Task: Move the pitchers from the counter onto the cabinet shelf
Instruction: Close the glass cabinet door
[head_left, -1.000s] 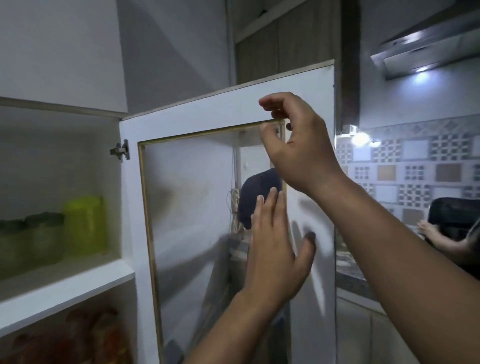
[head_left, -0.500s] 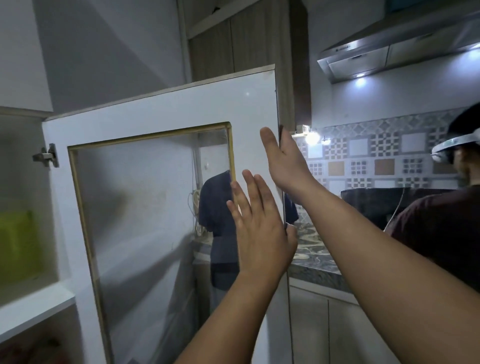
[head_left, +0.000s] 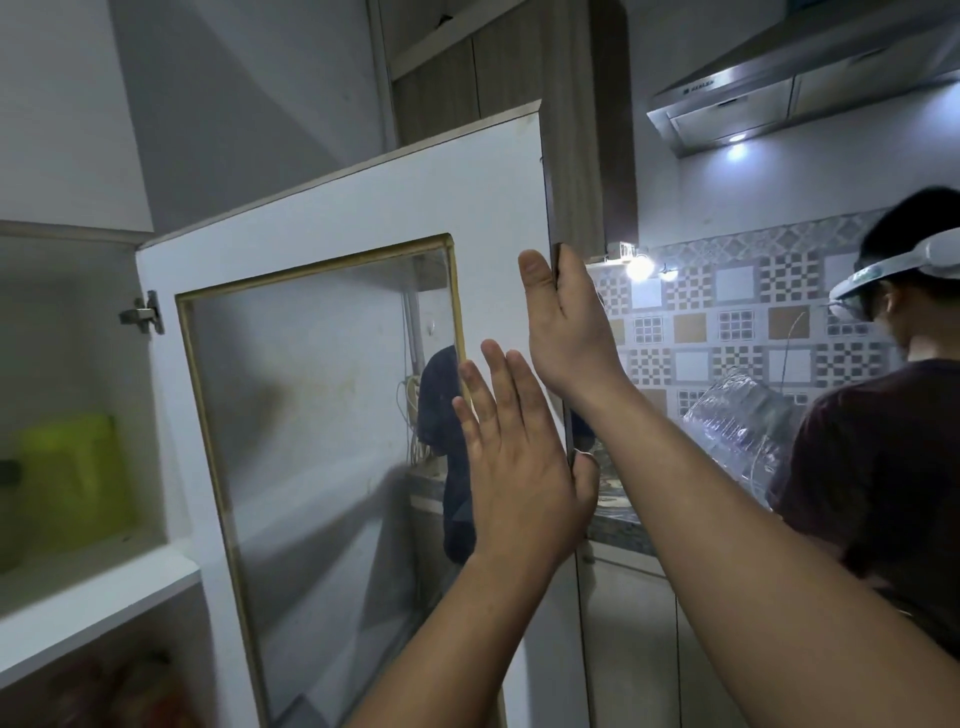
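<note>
A clear ribbed pitcher (head_left: 737, 426) is tilted over the counter (head_left: 618, 517) at the right, close to another person. The white cabinet door (head_left: 337, 218) with its glass pane stands swung out in front of me. My right hand (head_left: 566, 327) grips the door's free edge, thumb on the front and fingers behind it. Lower down, my left hand (head_left: 519, 467) lies flat on the door with fingers spread and the thumb hooked at the edge. The white cabinet shelf (head_left: 93, 597) shows at the left.
A lime-green container (head_left: 72, 478) and a darker one beside it stand on the shelf. Another person (head_left: 883, 467) with a head-worn camera stands at the counter on the right, under a lit range hood (head_left: 779, 78). White lower cabinets (head_left: 628, 649) sit beneath the counter.
My right hand left the top of the glass frame and took the door's free edge. The view turned right, bringing the other person and the pitcher into sight.
</note>
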